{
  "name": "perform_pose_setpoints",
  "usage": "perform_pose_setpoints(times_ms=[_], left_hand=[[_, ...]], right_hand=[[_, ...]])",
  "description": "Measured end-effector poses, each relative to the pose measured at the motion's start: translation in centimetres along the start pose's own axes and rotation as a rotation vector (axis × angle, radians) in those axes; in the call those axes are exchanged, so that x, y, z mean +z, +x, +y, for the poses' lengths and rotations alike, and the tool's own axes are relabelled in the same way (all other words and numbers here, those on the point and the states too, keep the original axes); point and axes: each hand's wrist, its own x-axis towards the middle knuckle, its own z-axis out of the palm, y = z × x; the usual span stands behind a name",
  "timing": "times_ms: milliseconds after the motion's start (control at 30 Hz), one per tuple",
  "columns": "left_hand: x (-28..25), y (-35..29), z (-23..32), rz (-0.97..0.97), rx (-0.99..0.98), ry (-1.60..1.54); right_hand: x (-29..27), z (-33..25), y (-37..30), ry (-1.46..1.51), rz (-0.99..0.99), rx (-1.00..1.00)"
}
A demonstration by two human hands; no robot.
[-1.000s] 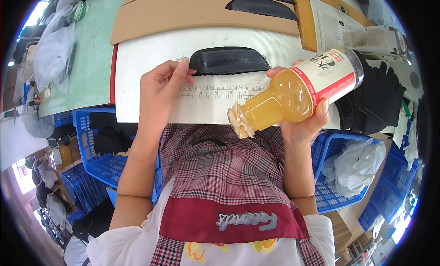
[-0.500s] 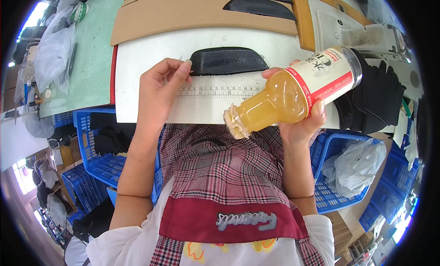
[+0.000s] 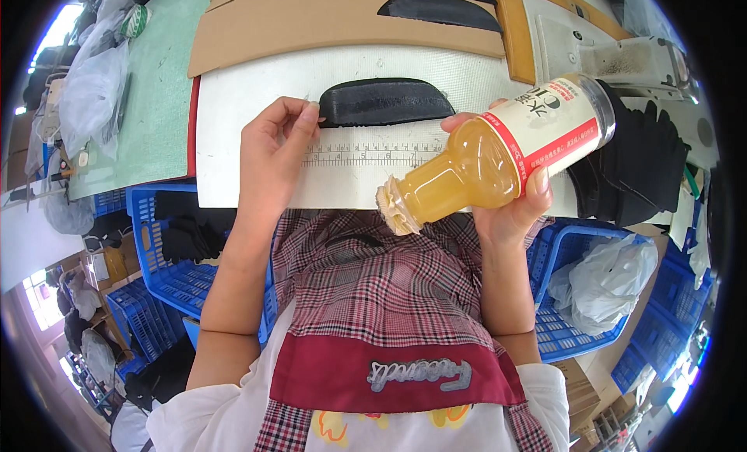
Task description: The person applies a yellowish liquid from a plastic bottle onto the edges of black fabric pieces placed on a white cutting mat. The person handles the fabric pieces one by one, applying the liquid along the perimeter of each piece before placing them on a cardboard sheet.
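A curved black fabric piece (image 3: 385, 103) with a shiny strip along its middle lies on the white work mat (image 3: 233, 172). At its left end, my left hand (image 3: 272, 152) is closed, thumb and forefinger pinching the tip. My right hand (image 3: 510, 214) grips a clear bottle (image 3: 482, 160) of amber, glue-like liquid with a cream and red label. The bottle is tilted, its neck pointing down and left over the mat's near edge. Crusty cream-coloured residue (image 3: 398, 207) surrounds its mouth.
Similar black pieces (image 3: 440, 12) rest on brown cardboard (image 3: 311, 28) at the back. Right of the bottle are stacked black pieces (image 3: 642, 160) and a sewing machine (image 3: 630, 63). Blue baskets (image 3: 159, 249) flank me, one holding a white plastic bag (image 3: 603, 284). A green surface (image 3: 159, 86) adjoins on the left.
The bottle's mouth has shifted slightly left. My left hand and the black piece have barely moved, and both grips are the same.
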Motion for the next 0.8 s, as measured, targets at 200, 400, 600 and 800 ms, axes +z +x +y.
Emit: perform_pose_setpoints(times_ms=[200, 400, 600, 800], left_hand=[[-0.07, -0.09, -0.14, 0.001, 0.018, -0.031], [0.07, -0.17, -0.13, -0.002, 0.025, -0.015], [-0.27, -0.15, 0.28, 0.017, 0.036, 0.151], [0.37, -0.43, 0.36, 0.227, 0.344, 0.684]], right_hand=[[0.31, 0.02, 0.03, -0.065, -0.009, -0.01], [0.28, 0.05, 0.03, -0.051, -0.011, -0.013], [0.21, 0.01, 0.11, -0.039, -0.03, -0.013], [0.42, 0.07, 0.02, -0.037, -0.011, -0.01]])
